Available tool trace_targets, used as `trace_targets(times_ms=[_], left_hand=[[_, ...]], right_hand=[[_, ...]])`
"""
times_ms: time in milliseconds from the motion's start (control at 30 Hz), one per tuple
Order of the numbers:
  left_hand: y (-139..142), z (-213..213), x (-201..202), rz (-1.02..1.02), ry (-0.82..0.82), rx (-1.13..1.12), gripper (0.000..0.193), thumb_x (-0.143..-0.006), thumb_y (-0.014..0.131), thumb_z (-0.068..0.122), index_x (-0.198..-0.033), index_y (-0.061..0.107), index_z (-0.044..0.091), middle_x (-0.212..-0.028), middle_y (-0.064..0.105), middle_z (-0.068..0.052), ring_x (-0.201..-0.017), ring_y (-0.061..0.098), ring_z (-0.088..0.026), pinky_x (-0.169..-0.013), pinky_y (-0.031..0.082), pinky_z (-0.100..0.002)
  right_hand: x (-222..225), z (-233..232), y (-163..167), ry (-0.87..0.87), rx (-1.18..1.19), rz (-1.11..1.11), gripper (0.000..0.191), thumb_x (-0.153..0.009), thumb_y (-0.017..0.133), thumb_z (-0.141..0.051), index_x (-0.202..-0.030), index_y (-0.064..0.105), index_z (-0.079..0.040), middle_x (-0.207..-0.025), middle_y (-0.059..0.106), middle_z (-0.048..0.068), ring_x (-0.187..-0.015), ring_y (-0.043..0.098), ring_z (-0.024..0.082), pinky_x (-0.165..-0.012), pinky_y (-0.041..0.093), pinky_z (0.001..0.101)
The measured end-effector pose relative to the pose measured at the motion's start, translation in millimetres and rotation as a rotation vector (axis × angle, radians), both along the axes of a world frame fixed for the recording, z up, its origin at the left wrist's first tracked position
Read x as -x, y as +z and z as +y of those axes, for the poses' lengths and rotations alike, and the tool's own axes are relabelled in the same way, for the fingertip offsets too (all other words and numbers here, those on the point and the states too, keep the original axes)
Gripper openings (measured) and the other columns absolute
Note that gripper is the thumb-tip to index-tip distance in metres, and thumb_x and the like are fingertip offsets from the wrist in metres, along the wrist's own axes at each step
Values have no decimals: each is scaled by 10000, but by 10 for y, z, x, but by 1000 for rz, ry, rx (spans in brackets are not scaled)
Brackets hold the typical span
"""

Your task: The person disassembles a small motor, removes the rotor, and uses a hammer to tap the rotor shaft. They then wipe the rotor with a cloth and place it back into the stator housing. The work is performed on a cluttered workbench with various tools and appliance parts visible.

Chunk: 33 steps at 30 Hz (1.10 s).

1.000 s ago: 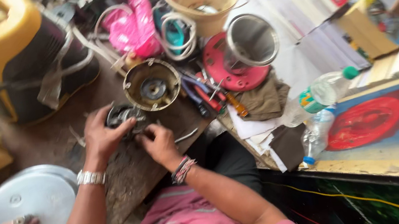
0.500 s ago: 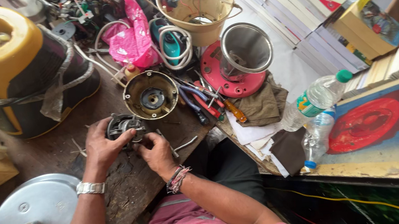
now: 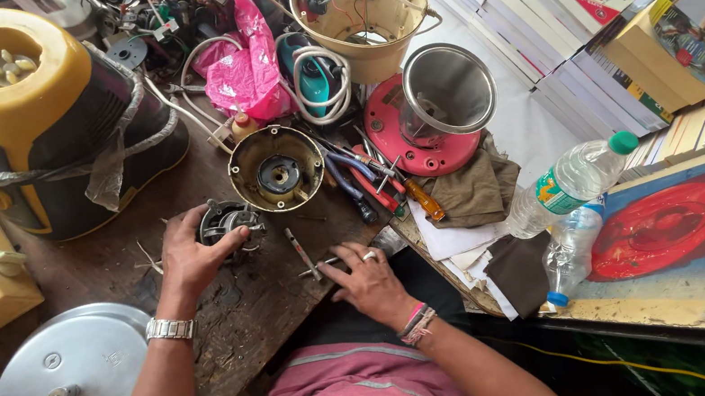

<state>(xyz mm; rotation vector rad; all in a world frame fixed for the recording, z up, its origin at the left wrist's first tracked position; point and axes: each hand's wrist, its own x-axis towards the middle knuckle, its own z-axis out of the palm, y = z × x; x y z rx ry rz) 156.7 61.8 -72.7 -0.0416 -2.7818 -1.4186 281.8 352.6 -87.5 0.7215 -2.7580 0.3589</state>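
— What is the left hand [image 3: 190, 257] gripping?

— It is closing around a small dark motor [image 3: 227, 222], fingers curled over the top, pinning it to the wooden bench [image 3: 250, 316]. The motor is sitting near the bench's middle, at about seven o'clock from the round brass-coloured housing [image 3: 277, 169].

— And the right hand [image 3: 370, 279]?

— It is lying flat with fingers spread, clamping nothing. The fingertips are touching a thin metal tool [image 3: 318, 270] lying on the wood, at three o'clock from the motor. A slim rod [image 3: 302, 252] is lying just beside it.

— What is lying further out?

— Pliers and screwdrivers [image 3: 369, 182] are piling up at two o'clock, beside a red base with a steel sieve [image 3: 447, 90]. A yellow mixer body [image 3: 23, 105] is standing at eleven o'clock, and a silver lid [image 3: 65, 390] is resting at seven o'clock.

— How should this be handled well?

— I would judge the left hand should be keeping the motor pressed steady so it is not rolling, while the right is picking the thin tool up cleanly by its shaft, not nudging the rod off the edge.
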Motion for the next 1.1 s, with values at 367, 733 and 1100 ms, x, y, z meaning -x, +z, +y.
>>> trace_targets(times_ms=[367, 733, 1100], left_hand=[[25, -6, 4, -23, 6, 36, 824, -659, 882, 550, -1291, 692, 56, -1267, 619, -220, -1215, 579, -361, -1015, 474, -453], [44, -8, 3, -27, -8, 18, 830, -666, 877, 557, -1288, 690, 41, -1277, 619, -219, -1221, 588, -356, -1020, 479, -448], [29, 3, -8, -39, 2, 22, 840, -665, 875, 555, -1301, 681, 41, -1316, 604, -224, -1246, 580, -360, -1035, 476, -448]], right_hand=[[41, 153, -11, 49, 113, -38, 412, -906, 626, 7, -1313, 641, -56, -1047, 665, 108, -901, 657, 276, -813, 537, 397], [-17, 52, -95, -237, 1512, -879, 554, -922, 710, -39, -1431, 492, -64, -945, 714, 75, -797, 670, 126, -612, 544, 245], [-261, -146, 188, 130, 1655, -1127, 848, -966, 751, -100, -1662, 268, -45, -949, 712, 108, -900, 691, 167, -842, 516, 275]])
